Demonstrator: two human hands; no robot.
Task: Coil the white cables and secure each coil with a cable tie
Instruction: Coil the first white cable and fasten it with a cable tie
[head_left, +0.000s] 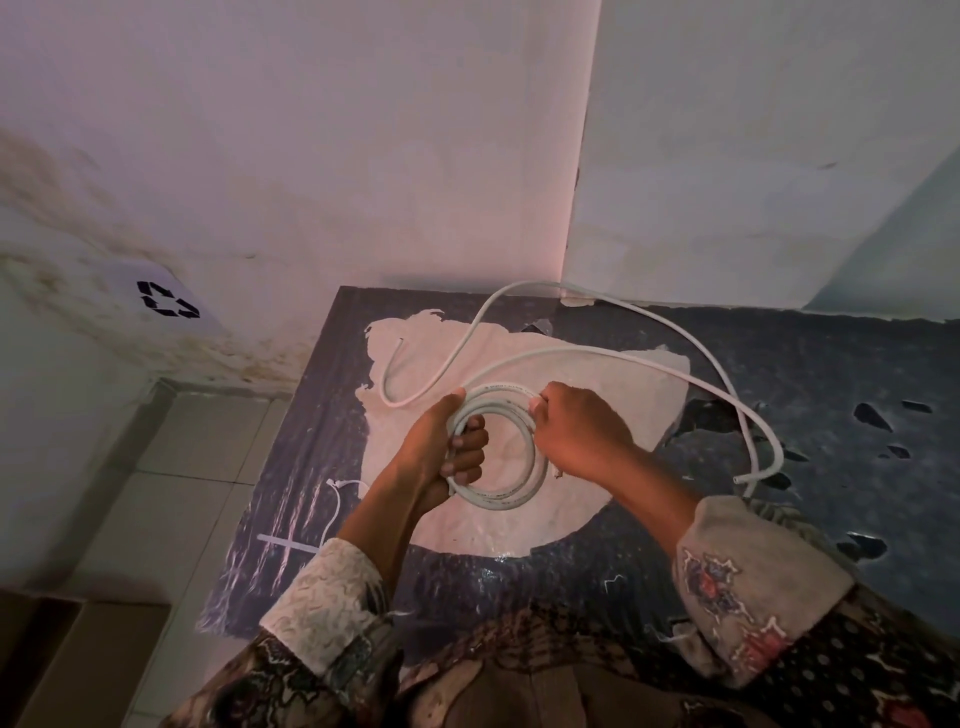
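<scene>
While the left hand (447, 447) clamps the coil (501, 452), the right hand's (576, 431) fingers (540, 405), pinching the cable, should lay even loops.

Both forearms reach forward from patterned, rolled-back sleeves, bare from the cuffs to the wrists. The left hand (451, 451) is turned thumb-up, its fingers (467, 441) curled inward and the thumb laid along the top, closed around the left side of a coiled white round cable (511, 496). The right hand (579, 428) is palm-down, knuckles up, fingers bent and pinched on the coil's upper right edge. The two hands sit close together, level with each other.
</scene>
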